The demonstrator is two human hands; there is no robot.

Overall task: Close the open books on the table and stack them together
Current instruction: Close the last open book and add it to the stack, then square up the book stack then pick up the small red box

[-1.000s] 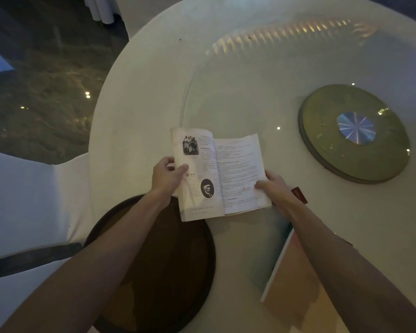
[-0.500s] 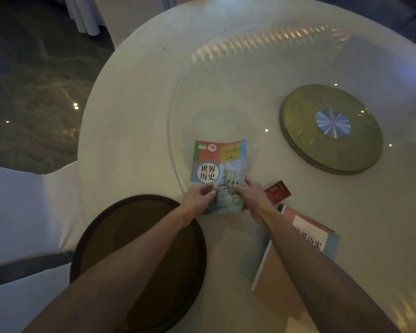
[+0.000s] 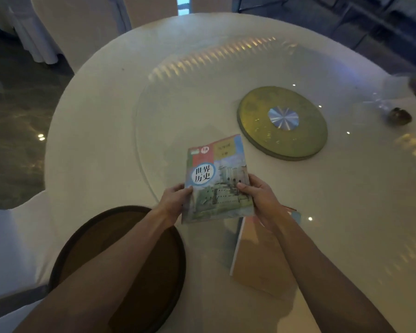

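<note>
1. The left hand (image 3: 173,200) has its grip closed on the left edge of the closed textbook (image 3: 217,179), thumb on the cover.
2. The right hand (image 3: 259,198) pinches the right edge the same way, thumb lying across the castle picture.
3. The cover reads 世界历史 in bold characters; the smaller print near the top is too blurred to read.
4. The book is above the near side of the white round surface (image 3: 106,140).
5. A second book (image 3: 257,255) lies flat under the right forearm.
6. A dark round tray (image 3: 87,239) sits under the left forearm.
</note>
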